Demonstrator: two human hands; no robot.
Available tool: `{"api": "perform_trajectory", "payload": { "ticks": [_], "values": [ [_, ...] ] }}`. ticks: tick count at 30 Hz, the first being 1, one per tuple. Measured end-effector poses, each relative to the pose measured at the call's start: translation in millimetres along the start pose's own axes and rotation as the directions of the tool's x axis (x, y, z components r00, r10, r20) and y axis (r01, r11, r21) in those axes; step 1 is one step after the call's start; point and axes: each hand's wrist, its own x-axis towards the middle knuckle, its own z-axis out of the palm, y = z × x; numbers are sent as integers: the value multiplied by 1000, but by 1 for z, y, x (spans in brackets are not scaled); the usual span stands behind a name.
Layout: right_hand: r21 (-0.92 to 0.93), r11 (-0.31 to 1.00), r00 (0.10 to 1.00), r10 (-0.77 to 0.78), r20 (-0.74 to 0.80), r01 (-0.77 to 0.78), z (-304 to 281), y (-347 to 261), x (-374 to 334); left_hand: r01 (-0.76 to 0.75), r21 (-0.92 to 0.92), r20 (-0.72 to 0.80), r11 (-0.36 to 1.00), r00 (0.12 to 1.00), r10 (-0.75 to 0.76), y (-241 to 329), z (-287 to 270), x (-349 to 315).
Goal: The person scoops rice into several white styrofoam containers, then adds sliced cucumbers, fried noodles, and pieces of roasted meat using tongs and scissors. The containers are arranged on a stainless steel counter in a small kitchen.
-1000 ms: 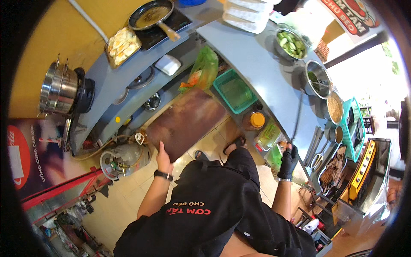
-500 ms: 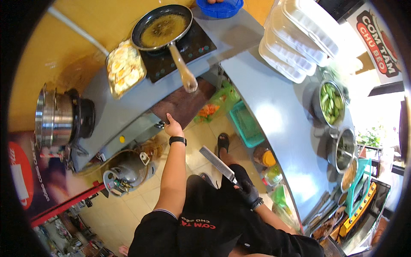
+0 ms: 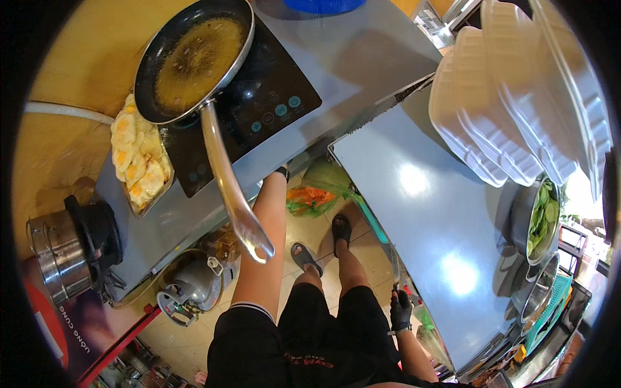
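My left forearm stretches forward beneath the pan handle to the counter's front edge. A dark wristband shows there, but the counter hides the hand and anything it touches. My right hand, in a black glove, is low beside the right-hand counter. It is closed around what looks like a knife, its long metal blade pointing forward and seen nearly edge-on. Above my left arm, a frying pan with brown-yellow oil rests on a black induction hob, its metal handle jutting toward me.
Fried eggs fill a tray left of the hob. A steel pot and gas cylinder are farther left. Stacked foam boxes and a bowl of sliced greens stand along the right counter. An orange-green bag lies ahead.
My left hand has gone from a dark brown panel to out of sight under the counter edge; the panel is hidden now. My right hand has swung the knife rightward, toward the right counter.
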Motion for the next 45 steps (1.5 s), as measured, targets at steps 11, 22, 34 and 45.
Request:
{"api": "perform_trajectory", "payload": {
  "ticks": [11,22,34,45],
  "values": [
    [-378,847,879,-454,-147,374,120,-20,204,59,-137,189,989,981,-32,9,-4,20],
    [-594,738,903,-428,-44,321,189,-123,300,469,314,664,825,513,-544,-246,-218,-420],
    [-700,612,899,-428,97,367,192,-152,301,941,325,551,91,-110,-827,-217,-327,-497],
    [-383,716,695,-196,692,583,47,-63,34,591,664,721,458,-344,-601,-46,-312,-333]
  ]
}}
